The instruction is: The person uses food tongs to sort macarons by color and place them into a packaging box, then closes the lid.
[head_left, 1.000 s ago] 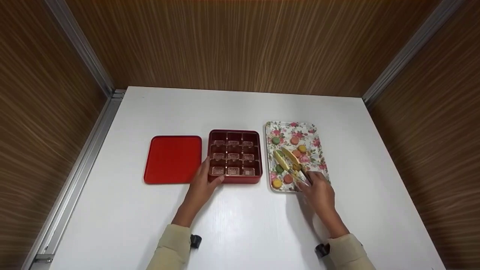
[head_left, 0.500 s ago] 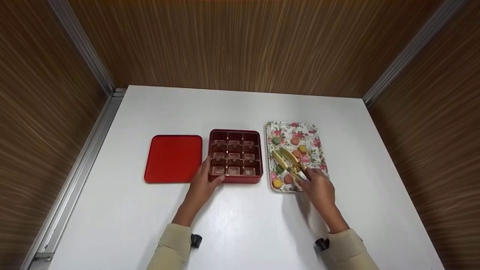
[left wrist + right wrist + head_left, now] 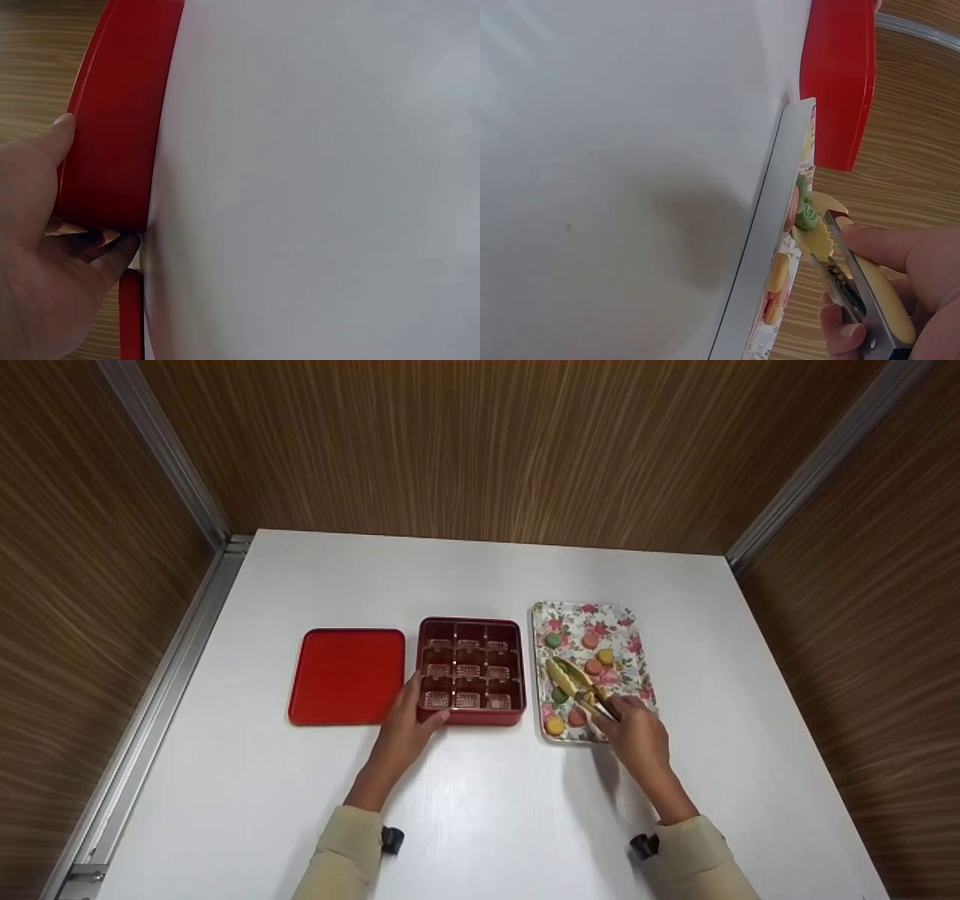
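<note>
My left hand [image 3: 405, 729] grips the near left corner of a dark red square box [image 3: 480, 718], thumb at its front rim and fingers along its left side. A clear insert [image 3: 468, 670] divides the box into several compartments. My right hand [image 3: 637, 739] holds tongs [image 3: 581, 676] with yellow scalloped ends over a floral tray [image 3: 634, 690]. In the right wrist view, a green macaron [image 3: 807, 217] shows between the ends of the tongs. Several pink, yellow and green macarons lie around them, such as a yellow macaron [image 3: 554, 725] at the tray's near left corner.
Left of the box, a flat red lid [image 3: 345, 675] lies on the white table [image 3: 480, 810]. Wood-grain panels [image 3: 465, 450] stand behind the table and at both sides.
The ends of the tongs have drawn closer together over the tray, around the green macaron. My left hand and the box stay in place.
</note>
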`<state>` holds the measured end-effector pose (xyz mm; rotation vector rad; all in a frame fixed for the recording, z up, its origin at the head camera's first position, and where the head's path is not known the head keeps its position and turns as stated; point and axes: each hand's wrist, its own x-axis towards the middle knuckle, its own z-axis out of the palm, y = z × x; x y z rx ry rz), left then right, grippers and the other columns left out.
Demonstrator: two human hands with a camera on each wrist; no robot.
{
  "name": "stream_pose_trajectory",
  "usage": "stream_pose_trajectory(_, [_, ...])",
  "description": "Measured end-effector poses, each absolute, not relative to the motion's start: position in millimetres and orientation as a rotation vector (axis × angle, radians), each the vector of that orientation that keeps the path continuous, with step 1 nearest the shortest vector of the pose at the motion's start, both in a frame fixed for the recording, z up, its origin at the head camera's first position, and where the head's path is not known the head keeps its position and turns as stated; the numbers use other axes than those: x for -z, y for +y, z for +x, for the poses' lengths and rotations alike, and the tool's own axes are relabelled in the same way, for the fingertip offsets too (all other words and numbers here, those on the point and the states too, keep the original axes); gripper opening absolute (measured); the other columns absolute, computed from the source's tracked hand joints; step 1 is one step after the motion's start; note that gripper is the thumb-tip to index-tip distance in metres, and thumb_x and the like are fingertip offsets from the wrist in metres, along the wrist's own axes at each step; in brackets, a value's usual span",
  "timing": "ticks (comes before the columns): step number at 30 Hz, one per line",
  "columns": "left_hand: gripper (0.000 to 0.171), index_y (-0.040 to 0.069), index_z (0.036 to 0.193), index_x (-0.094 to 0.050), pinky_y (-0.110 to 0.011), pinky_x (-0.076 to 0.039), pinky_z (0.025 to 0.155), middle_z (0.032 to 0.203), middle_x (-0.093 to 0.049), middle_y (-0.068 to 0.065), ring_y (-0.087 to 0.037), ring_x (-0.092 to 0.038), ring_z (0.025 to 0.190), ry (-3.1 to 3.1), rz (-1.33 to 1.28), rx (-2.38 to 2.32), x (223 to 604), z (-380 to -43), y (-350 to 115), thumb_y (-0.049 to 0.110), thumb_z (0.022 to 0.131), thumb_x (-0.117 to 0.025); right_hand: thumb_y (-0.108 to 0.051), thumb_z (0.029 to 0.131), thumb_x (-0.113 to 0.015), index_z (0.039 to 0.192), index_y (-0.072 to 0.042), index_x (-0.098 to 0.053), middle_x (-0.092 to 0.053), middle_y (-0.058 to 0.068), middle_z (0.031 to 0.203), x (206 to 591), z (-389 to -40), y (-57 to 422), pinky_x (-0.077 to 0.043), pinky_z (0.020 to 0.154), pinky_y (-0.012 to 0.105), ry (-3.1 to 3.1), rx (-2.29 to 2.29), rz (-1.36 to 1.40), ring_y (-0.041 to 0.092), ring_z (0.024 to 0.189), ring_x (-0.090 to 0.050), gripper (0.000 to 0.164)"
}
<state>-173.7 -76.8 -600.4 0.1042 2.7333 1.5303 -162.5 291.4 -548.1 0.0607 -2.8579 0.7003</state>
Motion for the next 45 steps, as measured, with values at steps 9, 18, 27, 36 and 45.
stream_pose_trajectory(9, [0.089, 0.026, 0.155, -0.01, -0.053, -0.026, 0.111, 0.159, -0.019, -0.004, -0.029, -0.02, 0.144, 2.718, 0.094, -1.556, 600.9, -172.5, -76.6, 0.045, 0.088, -0.065, -0.023, 0.084, -0.074, 0.11, -0.003, -0.07, -0.066, 0.017, 0.108, 548.0, -161.0, 292.2, -0.05, 0.072, 0.048, -2.849, -0.716, 0.078, 0.033, 0.092, -0.064, 0.033])
stream_pose_trajectory(18, [0.089, 0.03, 0.155, -0.008, -0.053, -0.026, 0.111, 0.159, -0.017, -0.003, -0.028, -0.018, 0.144, 2.703, 0.07, -1.544, 600.3, -172.4, -76.7, 0.051, 0.087, -0.063, -0.023, 0.084, -0.075, 0.109, -0.003, -0.071, -0.066, 0.017, 0.108, 544.6, -161.8, 291.0, -0.05, 0.076, 0.049, -2.868, -0.712, 0.06, 0.034, 0.095, -0.064, 0.032])
stream_pose_trajectory(27, [0.089, 0.027, 0.155, -0.009, -0.054, -0.026, 0.11, 0.159, -0.018, -0.005, -0.029, -0.019, 0.144, 2.714, 0.094, -1.552, 601.1, -173.0, -77.6, 0.051, 0.088, -0.062, -0.021, 0.083, -0.075, 0.115, -0.001, -0.069, -0.067, 0.018, 0.108, 539.3, -163.7, 293.2, -0.05, 0.078, 0.051, -2.862, -0.705, 0.054, 0.037, 0.097, -0.064, 0.038])
stream_pose_trajectory(36, [0.089, 0.026, 0.155, -0.011, -0.054, -0.026, 0.11, 0.159, -0.019, -0.006, -0.031, -0.021, 0.143, 2.724, 0.081, -1.56, 601.2, -172.9, -77.3, 0.05, 0.087, -0.064, -0.021, 0.083, -0.075, 0.112, -0.001, -0.07, -0.066, 0.019, 0.111, 523.7, -163.6, 292.5, -0.05, 0.076, 0.05, -2.848, -0.707, 0.085, 0.036, 0.095, -0.064, 0.035])
stream_pose_trajectory(45, [0.089, 0.026, 0.155, -0.011, -0.053, -0.024, 0.112, 0.159, -0.019, -0.004, -0.029, -0.02, 0.144, 2.729, 0.1, -1.575, 602.0, -173.0, -76.2, 0.049, 0.088, -0.064, -0.018, 0.082, -0.076, 0.117, 0.002, -0.067, -0.065, 0.02, 0.114, 507.7, -164.2, 286.0, -0.05, 0.078, 0.052, -2.789, -0.725, 0.119, 0.039, 0.099, -0.063, 0.041])
